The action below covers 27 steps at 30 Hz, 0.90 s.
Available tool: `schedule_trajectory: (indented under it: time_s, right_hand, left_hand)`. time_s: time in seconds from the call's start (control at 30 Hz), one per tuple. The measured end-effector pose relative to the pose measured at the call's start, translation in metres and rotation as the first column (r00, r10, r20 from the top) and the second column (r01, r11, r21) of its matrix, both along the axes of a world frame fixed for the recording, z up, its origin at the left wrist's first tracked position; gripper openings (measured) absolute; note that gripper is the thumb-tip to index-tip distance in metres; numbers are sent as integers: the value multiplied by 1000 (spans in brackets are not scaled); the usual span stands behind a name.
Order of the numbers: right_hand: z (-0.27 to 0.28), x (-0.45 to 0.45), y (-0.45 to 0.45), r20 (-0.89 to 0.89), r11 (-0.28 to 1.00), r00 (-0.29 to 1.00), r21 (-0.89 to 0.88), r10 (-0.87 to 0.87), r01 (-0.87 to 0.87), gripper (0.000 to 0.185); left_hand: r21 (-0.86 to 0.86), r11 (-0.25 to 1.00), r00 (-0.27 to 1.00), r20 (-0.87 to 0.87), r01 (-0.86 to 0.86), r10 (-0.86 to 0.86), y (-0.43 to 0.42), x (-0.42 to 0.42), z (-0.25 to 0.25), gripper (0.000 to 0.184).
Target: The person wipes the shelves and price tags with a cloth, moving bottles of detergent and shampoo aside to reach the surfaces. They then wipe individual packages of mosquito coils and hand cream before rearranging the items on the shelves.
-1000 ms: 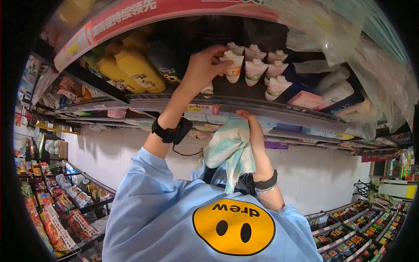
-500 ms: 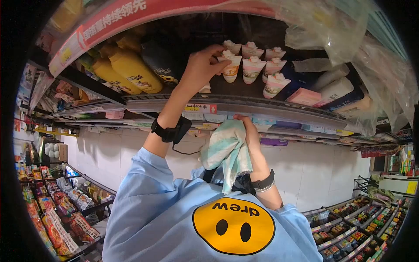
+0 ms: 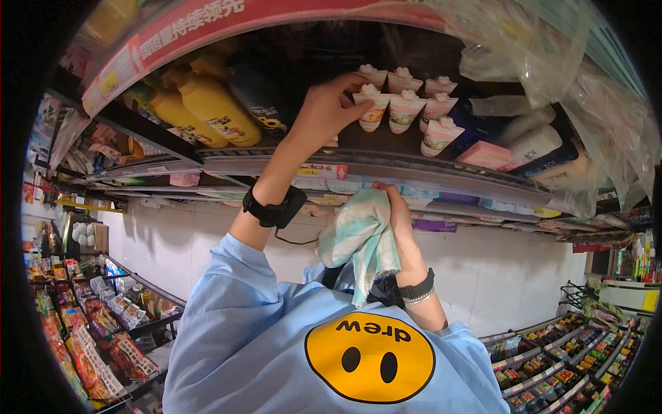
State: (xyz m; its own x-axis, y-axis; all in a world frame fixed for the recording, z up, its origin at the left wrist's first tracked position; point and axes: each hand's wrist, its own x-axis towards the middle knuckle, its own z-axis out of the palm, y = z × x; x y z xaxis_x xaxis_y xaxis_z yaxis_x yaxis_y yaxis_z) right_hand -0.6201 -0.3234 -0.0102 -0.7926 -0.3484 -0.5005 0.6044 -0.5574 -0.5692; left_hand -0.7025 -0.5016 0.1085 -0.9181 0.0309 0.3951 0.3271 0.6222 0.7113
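Observation:
My left hand (image 3: 329,112) is over the upper shelf, its thumb and forefinger closed on the left edge of a white tube (image 3: 372,114) with an orange label and a flower-shaped top. Right beside that tube stands a pink and white tube (image 3: 405,113). Several similar tubes stand behind and to the right, among them a front-right one (image 3: 439,138) that leans a little. Below the shelf edge, my right hand (image 3: 396,207) grips a white and green striped cloth (image 3: 360,234), which hangs down in front of my chest.
Yellow bottles (image 3: 214,114) and a dark bottle (image 3: 258,103) stand left of my left hand. A pink box (image 3: 484,156) and a white pack (image 3: 534,148) are at the right. Clear plastic sheeting (image 3: 593,131) hangs at the upper right. Lower racks hold packaged goods on both sides.
The tube at my left hand has shifted slightly right, closer to its neighbour. The cloth's lower end has swung a little left, and my right hand still holds it.

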Motion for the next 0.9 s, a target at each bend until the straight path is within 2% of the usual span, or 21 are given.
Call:
schedule_trajectory:
  time_s: [0.17, 0.27, 0.33, 0.37, 0.43, 0.47, 0.53, 0.6, 0.67, 0.73, 0.83, 0.9]
  right_hand:
    - [-20, 1, -3, -32, 1000, 999, -14, 1, -1, 22]
    - [-30, -2, -3, -87, 1000, 996, 21, 22, -20, 18]
    - [-23, -1, -5, -113, 998, 993, 54, 46, -40, 15]
    - [-19, 0, -5, -69, 998, 997, 34, 46, -43, 14]
    - [-1, 2, -6, -28, 998, 998, 12, 56, -56, 14]
    - [8, 4, -6, 4, 997, 997, 20, 72, -72, 19]
    - [4, 4, -7, 34, 995, 995, 30, 89, -90, 24]
    - [-11, 3, -8, -146, 986, 981, 123, 126, -109, 25]
    - [-13, 5, -7, -159, 985, 980, 147, 118, -95, 26]
    - [-15, 3, -7, -179, 982, 978, 170, 107, -76, 26]
    - [-21, 0, -4, -104, 991, 988, 81, 118, -110, 27]
    - [-16, 1, 0, -94, 992, 991, 93, 94, -85, 26]
  left_hand:
    - [5, 1000, 1000, 8, -12, 12, -1, 14, 11, 38]
    - [-84, 995, 994, -95, -61, 53, -7, 35, 26, 35]
    - [67, 985, 987, -7, -158, 158, -10, 45, 35, 27]
    - [65, 984, 986, -8, -165, 166, -12, 46, 34, 27]
    - [-121, 969, 969, 96, -216, 228, -17, 45, 22, 18]
    - [-122, 967, 967, 94, -224, 236, -18, 44, 11, 18]
    - [-490, 830, 955, -19, -266, 295, -18, 40, -12, 14]
    - [-506, 807, 945, -51, -304, 323, -14, 37, -23, 19]
    - [-521, 784, 934, -81, -337, 348, -7, 36, -27, 23]
    - [-593, 717, 901, -34, -367, 433, -1, 35, -22, 33]
    - [-678, 670, 893, 42, -304, 448, -1, 22, -29, 40]
    - [-652, 701, 911, 38, -289, 412, -6, 15, -37, 43]
